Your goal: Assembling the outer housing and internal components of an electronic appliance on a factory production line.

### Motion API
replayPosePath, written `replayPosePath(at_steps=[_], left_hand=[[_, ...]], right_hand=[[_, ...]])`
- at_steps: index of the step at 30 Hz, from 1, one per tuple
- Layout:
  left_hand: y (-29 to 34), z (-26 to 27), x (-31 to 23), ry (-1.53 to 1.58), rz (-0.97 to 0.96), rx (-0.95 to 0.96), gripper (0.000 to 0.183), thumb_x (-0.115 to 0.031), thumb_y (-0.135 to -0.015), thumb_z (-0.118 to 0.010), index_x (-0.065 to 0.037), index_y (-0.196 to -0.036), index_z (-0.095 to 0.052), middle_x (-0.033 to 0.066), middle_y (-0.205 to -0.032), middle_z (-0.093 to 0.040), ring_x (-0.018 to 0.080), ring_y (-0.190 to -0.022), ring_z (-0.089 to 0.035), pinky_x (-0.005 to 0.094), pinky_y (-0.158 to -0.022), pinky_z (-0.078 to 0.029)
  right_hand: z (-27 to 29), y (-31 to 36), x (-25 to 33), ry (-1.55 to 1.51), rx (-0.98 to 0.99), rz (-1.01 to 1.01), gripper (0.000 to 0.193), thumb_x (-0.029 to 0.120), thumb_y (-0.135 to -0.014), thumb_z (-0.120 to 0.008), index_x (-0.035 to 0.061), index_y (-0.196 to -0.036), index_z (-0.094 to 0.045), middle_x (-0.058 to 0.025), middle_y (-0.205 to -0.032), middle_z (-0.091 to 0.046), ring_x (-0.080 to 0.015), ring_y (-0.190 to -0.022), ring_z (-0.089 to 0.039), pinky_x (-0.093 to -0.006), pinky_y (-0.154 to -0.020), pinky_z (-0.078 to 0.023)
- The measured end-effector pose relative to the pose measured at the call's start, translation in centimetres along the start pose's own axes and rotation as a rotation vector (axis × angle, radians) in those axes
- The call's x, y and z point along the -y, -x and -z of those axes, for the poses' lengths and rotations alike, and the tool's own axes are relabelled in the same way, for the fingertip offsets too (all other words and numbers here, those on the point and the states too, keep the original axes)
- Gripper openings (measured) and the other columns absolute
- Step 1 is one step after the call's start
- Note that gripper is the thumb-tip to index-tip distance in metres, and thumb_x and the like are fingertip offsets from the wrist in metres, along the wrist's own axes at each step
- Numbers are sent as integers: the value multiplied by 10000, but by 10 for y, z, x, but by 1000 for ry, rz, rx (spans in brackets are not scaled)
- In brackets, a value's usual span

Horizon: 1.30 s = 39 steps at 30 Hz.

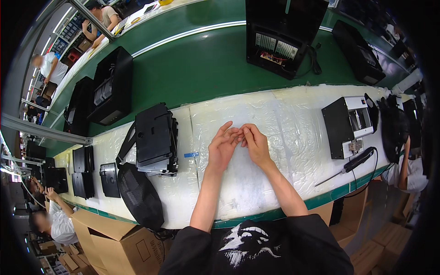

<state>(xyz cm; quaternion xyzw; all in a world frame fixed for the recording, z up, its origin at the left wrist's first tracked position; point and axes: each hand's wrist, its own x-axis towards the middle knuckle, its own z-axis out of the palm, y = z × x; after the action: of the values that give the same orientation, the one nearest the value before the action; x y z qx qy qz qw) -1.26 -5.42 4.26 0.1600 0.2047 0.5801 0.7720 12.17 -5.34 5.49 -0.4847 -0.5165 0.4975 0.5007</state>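
My left hand [223, 145] is over the middle of the white, film-covered worktop [247, 192], palm turned up and fingers apart, slightly curled. Against its fingertips, my right hand [256, 145] is closed in a pinch. Whatever the right fingers may hold is too small to make out. Left of my hands lies a stack of black plastic panels [156, 137], with a small blue strip [191, 155] between stack and hand. A black mesh bag [140, 195] lies just nearer than the stack.
A black electric screwdriver [360, 159] with a cord lies at right, near a black-and-white device [348, 123]. Across the green conveyor [197, 68] stand black housings, one [279, 46] showing its inner boards. Cardboard boxes [123, 243] are below the front edge. Other people work on both sides.
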Motion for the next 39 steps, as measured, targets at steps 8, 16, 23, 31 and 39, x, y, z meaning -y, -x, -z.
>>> replayPosePath(at_steps=[8, 16, 23, 31, 39], left_hand=[[1, 3, 0, 13, -2, 5, 486, -81, -789, -438, 5, -1265, -393, 140, -1081, -556, 263, -1065, -509, 379, -968, -358], [0, 0, 0, 6, 2, -4, 483, -78, -789, -433, 1, -1264, -396, 139, -1075, -560, 256, -1060, -508, 378, -965, -359], [0, 3, 0, 19, 2, -2, 480, -79, -788, -435, 4, -1260, -397, 135, -1068, -565, 256, -1056, -515, 379, -967, -358], [0, 0, -1, 17, -4, 4, 477, -76, -790, -439, 6, -1257, -397, 143, -1073, -568, 263, -1057, -515, 381, -966, -359], [1, -4, -1, 8, -7, -7, 481, -78, -789, -440, 12, -1258, -390, 160, -1085, -563, 277, -1081, -505, 392, -982, -353]], right_hand=[[1, 1, -2, -25, 36, 14, 186, 153, -954, -450, 1, -976, -556, -47, -837, -606, -84, -665, -531, -228, -577, -443], [1, 1, 0, -6, 19, -7, 200, 171, -950, -467, -4, -962, -564, -48, -820, -612, -86, -672, -535, -230, -581, -446], [-1, 1, -1, -31, 12, 2, 169, 133, -933, -476, -4, -942, -575, -53, -832, -632, -92, -651, -550, -233, -567, -452], [-2, 1, -2, -5, -12, 17, 192, 158, -937, -477, -2, -944, -582, -52, -768, -623, -96, -597, -535, -229, -553, -445], [1, 0, -3, 40, -3, -3, 187, 150, -938, -476, -1, -958, -584, -58, -758, -622, -97, -600, -543, -232, -549, -447]])
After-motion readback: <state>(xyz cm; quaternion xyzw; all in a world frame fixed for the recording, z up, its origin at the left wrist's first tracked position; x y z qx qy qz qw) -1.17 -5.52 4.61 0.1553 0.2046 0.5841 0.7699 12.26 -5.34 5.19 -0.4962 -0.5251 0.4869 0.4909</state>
